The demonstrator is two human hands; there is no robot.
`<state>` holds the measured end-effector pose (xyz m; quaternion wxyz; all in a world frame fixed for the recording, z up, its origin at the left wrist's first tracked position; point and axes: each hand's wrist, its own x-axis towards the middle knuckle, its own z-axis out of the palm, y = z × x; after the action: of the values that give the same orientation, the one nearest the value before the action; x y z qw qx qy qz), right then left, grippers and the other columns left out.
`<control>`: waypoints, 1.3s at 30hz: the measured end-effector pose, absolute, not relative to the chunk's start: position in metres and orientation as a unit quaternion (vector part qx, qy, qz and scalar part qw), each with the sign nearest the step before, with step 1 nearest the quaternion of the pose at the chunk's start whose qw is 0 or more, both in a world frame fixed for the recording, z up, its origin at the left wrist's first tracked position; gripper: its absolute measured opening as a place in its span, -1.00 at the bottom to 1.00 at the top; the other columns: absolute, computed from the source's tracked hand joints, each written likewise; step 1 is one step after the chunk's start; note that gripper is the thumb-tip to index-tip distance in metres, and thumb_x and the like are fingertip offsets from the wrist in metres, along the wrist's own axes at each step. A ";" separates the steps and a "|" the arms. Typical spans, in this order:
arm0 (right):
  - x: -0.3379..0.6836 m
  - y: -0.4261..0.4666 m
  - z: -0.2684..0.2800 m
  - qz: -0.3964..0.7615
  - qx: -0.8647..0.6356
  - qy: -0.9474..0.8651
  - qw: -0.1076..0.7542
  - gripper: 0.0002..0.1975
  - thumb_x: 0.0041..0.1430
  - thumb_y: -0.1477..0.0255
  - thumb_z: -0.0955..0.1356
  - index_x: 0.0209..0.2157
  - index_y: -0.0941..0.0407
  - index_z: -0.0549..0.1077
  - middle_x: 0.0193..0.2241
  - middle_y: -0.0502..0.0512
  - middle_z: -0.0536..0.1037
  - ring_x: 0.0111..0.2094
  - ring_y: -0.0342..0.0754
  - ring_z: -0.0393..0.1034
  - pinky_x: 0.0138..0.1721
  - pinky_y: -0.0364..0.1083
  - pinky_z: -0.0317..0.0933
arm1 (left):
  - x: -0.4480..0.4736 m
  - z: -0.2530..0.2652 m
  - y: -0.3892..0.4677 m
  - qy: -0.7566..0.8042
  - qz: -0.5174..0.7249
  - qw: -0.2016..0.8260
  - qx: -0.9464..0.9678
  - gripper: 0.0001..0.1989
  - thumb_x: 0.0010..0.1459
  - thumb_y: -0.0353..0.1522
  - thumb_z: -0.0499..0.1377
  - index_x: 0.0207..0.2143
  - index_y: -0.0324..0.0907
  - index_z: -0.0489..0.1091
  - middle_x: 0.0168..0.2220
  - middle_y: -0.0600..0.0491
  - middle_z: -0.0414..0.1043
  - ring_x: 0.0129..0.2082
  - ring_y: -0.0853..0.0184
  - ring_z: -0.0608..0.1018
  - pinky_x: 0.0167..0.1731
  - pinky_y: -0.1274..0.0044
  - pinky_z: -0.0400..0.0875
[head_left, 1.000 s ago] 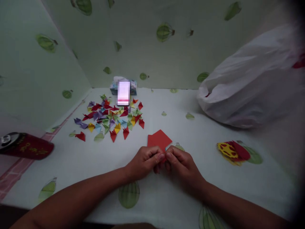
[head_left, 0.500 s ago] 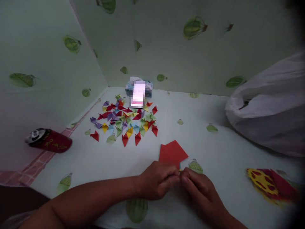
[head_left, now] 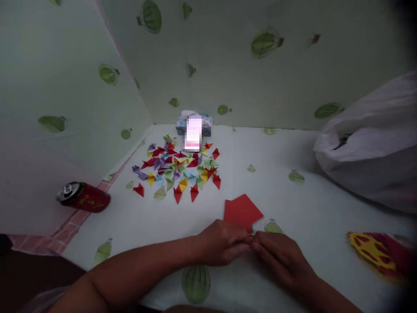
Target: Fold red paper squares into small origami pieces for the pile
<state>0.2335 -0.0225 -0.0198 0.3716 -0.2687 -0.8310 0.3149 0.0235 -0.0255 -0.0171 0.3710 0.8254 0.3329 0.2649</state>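
My left hand (head_left: 224, 243) and my right hand (head_left: 283, 256) meet above the white tabletop, fingertips touching and fingers closed in a pinch. A thin yellowish edge shows between the fingertips; the fingers hide the rest of what they hold. Right behind the hands lies a red sheet of paper (head_left: 243, 211), partly covered by my left hand, with a bit of blue at its lower edge. Farther back and to the left, several small folded paper figures (head_left: 193, 192) in red, yellow, green, blue and purple are spread in a loose cluster.
A lit phone (head_left: 193, 132) leans against a tissue box (head_left: 207, 126) at the back. To the left lies a red drink can (head_left: 86, 198) on its side. At right are a white plastic bag (head_left: 368, 152) and a yellow-and-red cutout (head_left: 373, 252).
The whole scene has shifted slightly right and down in view as the head turned. Both hands stay pinched together in front of the red paper, the right hand's fingers a little flatter.
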 end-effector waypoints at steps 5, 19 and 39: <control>0.229 -0.018 -0.019 0.314 -0.281 -0.825 0.377 -0.68 0.47 0.46 0.18 -0.44 0.07 0.27 -0.60 -0.07 0.34 -0.60 -0.16 0.24 -0.52 -0.16 0.09 | 0.025 -0.017 -0.028 0.358 0.292 0.360 0.811 -0.74 0.34 -0.27 0.06 -0.41 -0.16 0.33 -0.49 0.08 0.40 -0.49 0.37 0.44 -0.41 0.55 0.29; 0.216 -0.023 0.011 0.447 -0.407 -0.700 0.380 -0.49 0.43 0.08 0.20 -0.54 0.08 0.29 -0.68 -0.03 0.41 -0.59 -0.12 0.31 -0.46 -0.12 0.22 | 0.037 0.012 -0.033 0.407 0.331 0.442 0.727 -0.74 0.32 -0.30 0.04 -0.43 -0.18 0.34 -0.55 0.14 0.36 -0.61 0.43 0.41 -0.51 0.58 0.32; 0.154 -0.062 0.004 0.485 -0.362 -0.693 0.392 -0.73 0.39 0.28 0.19 -0.42 0.02 0.17 -0.61 -0.09 0.37 -0.63 -0.12 0.32 -0.56 -0.14 0.21 | 0.001 0.021 -0.094 0.537 0.390 0.354 0.659 -0.64 0.32 -0.18 0.05 -0.52 -0.14 0.24 -0.61 0.18 0.27 -0.62 0.41 0.33 -0.53 0.56 0.21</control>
<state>0.1543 -0.0624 0.0041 0.3921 -0.3619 -0.6927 0.4852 0.0014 -0.0941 0.0213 0.3539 0.6587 0.5374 0.3900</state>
